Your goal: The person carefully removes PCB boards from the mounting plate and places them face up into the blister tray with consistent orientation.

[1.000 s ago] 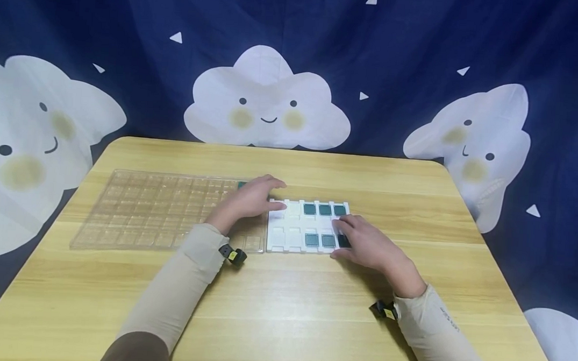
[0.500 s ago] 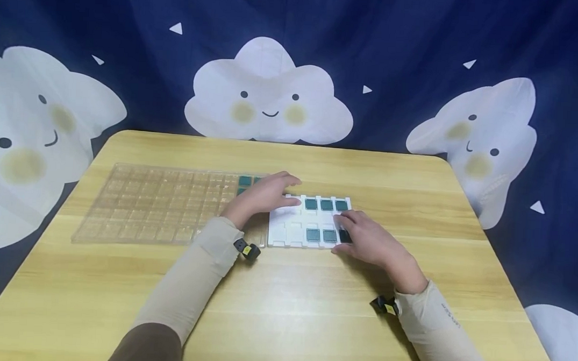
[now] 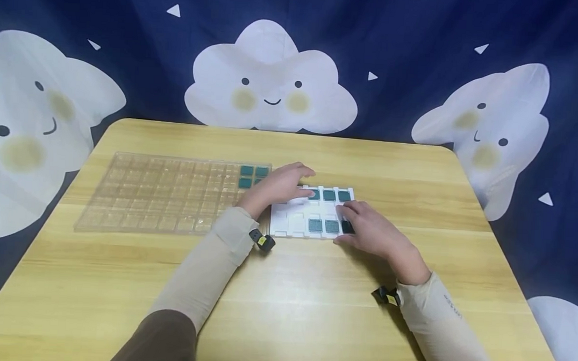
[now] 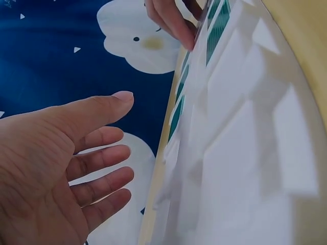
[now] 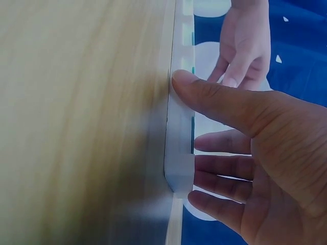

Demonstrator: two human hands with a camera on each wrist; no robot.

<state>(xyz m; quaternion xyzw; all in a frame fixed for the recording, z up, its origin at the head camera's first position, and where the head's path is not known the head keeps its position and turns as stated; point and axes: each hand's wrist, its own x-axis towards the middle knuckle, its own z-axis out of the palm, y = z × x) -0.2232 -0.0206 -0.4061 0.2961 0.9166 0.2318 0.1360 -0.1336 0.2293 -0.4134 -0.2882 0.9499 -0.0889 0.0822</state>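
Note:
A white tray (image 3: 284, 213) lies on the table, with several square green chips (image 3: 332, 226) in its pockets; the pockets at its left end hold none. Over the far side of this tray is my left hand (image 3: 281, 185), fingers spread and holding nothing; in the left wrist view its thumb and fingers (image 4: 104, 176) stand apart from the tray. My right hand (image 3: 375, 233) holds the tray's right end, its thumb (image 5: 196, 87) against the front edge and its fingers at the end. A dark square chip (image 3: 347, 227) shows partly beneath that hand.
A clear compartment tray (image 3: 162, 194) lies left of the white tray, their ends meeting. Several green chips (image 3: 246, 170) sit in its far right corner, partly hidden by my left hand. Behind the wooden table (image 3: 284, 299) hangs a blue curtain (image 3: 402, 24) with white clouds.
My left hand has moved right, from the trays' meeting edge to the far-row chips, uncovering green chips in the clear tray. The right hand stays on the white tray. The head view has tilted down slightly.

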